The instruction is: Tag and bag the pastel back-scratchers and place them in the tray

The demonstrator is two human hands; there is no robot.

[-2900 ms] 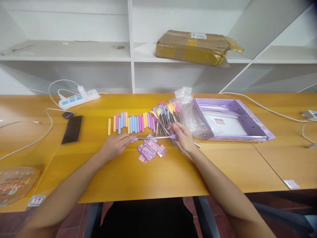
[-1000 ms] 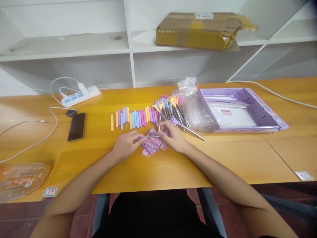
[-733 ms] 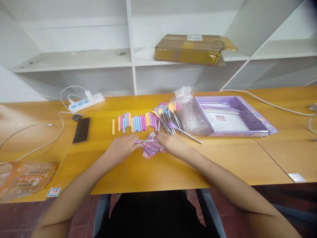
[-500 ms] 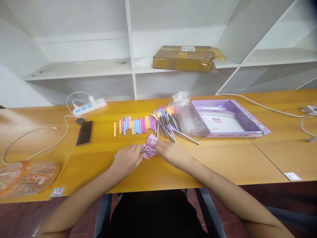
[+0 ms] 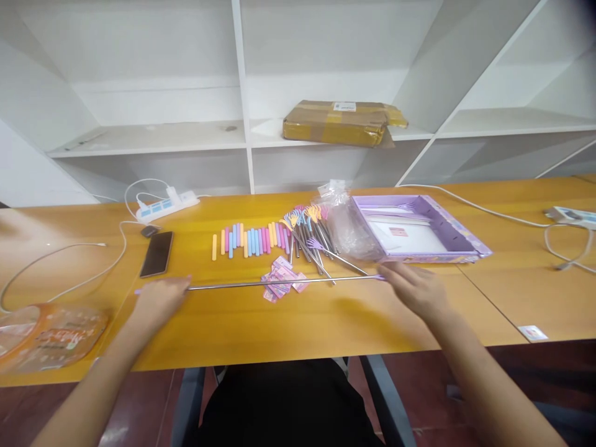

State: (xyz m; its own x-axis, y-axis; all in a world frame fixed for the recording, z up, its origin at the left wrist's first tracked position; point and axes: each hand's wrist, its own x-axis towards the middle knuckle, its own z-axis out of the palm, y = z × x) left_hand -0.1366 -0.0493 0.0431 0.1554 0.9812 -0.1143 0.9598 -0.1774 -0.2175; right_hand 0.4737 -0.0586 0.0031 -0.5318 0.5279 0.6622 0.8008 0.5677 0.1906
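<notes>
A long thin metal rod point(image 5: 251, 285) is stretched level between my two hands, above the near part of the table. My left hand point(image 5: 162, 298) is closed round its purple handle end. At the other end, my right hand point(image 5: 412, 287) is closed on the purple head, mostly hidden by the fingers. Below the rod's middle lies a loose pile of pink and purple cards point(image 5: 279, 282). Behind the cards are a row of coloured sticks point(image 5: 254, 242) and a heap of metal rods with hand-shaped coloured heads point(image 5: 313, 217).
Clear plastic bags point(image 5: 354, 233) lie beside a purple open box point(image 5: 465, 251). A phone point(image 5: 157, 253), power strip point(image 5: 167, 207), cables and an orange clear bag point(image 5: 60, 335) are on the left. A taped carton point(image 5: 335, 123) rests on the shelf.
My hands have moved far apart, left and right, and the rod between them has been drawn out much longer. The camera view has shifted slightly.
</notes>
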